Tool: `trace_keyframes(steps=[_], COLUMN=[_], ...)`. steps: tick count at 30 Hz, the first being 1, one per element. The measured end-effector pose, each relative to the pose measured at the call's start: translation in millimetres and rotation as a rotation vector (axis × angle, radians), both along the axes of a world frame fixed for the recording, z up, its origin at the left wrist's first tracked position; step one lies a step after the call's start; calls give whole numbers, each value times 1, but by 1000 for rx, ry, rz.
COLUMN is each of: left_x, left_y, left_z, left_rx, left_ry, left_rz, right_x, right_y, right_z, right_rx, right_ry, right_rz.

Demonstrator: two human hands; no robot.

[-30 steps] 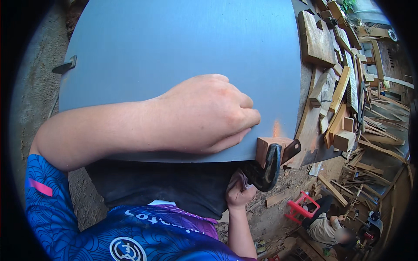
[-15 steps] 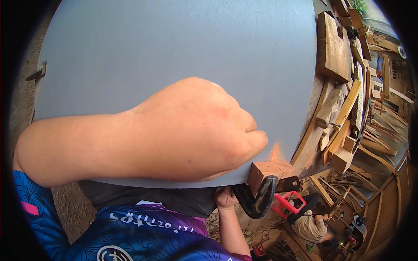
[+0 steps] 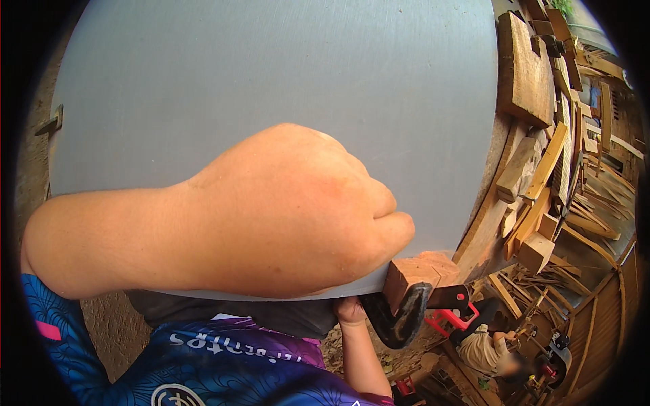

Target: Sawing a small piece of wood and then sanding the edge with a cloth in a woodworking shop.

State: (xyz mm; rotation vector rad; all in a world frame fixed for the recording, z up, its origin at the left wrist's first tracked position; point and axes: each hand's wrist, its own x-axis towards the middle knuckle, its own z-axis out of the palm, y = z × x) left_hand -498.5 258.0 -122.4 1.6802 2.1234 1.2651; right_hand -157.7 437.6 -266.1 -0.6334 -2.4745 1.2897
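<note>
My left hand (image 3: pixel 305 210) is a closed fist over the grey tabletop (image 3: pixel 284 61), its knuckles toward the right. The fingers curl underneath, so anything inside them is hidden. At the near right edge, a reddish wooden block (image 3: pixel 409 276) is pressed to the top by a black clamp (image 3: pixel 404 325). My right hand (image 3: pixel 350 311) is low at the table's near edge, just left of the clamp. Its fingers look curled, but what they grip is out of sight.
Notched timber (image 3: pixel 527 71) lies along the right side, with a wooden offcut (image 3: pixel 518 168) nearer me. Beyond are scattered wood strips (image 3: pixel 596 196), a red plastic stool (image 3: pixel 443 319) and a person (image 3: pixel 484 352) bent over work. A metal bracket (image 3: pixel 51 123) sticks out at the left edge.
The small heap of orange sawdust behind the block no longer shows. My left fist has shifted slightly left and toward me. My right hand stays beside the clamp.
</note>
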Motion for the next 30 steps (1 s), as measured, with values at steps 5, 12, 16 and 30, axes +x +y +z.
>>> trace_keyframes(steps=[5,12,16,30], left_x=[1,-1,-2,3], left_y=[0,1,0,-6], left_z=[-1,0,1,-4], left_rx=[-4,-8,-19,-5], left_ry=[-6,-1,-11,28], left_rz=[3,2,-3,-2], right_x=[3,2,-2,-34], right_y=[2,8,9,-4], right_z=[5,13,15,41], right_rx=[138,340,453,223], right_ry=[-44,-107,-137,-31], right_rz=[69,164,215,102])
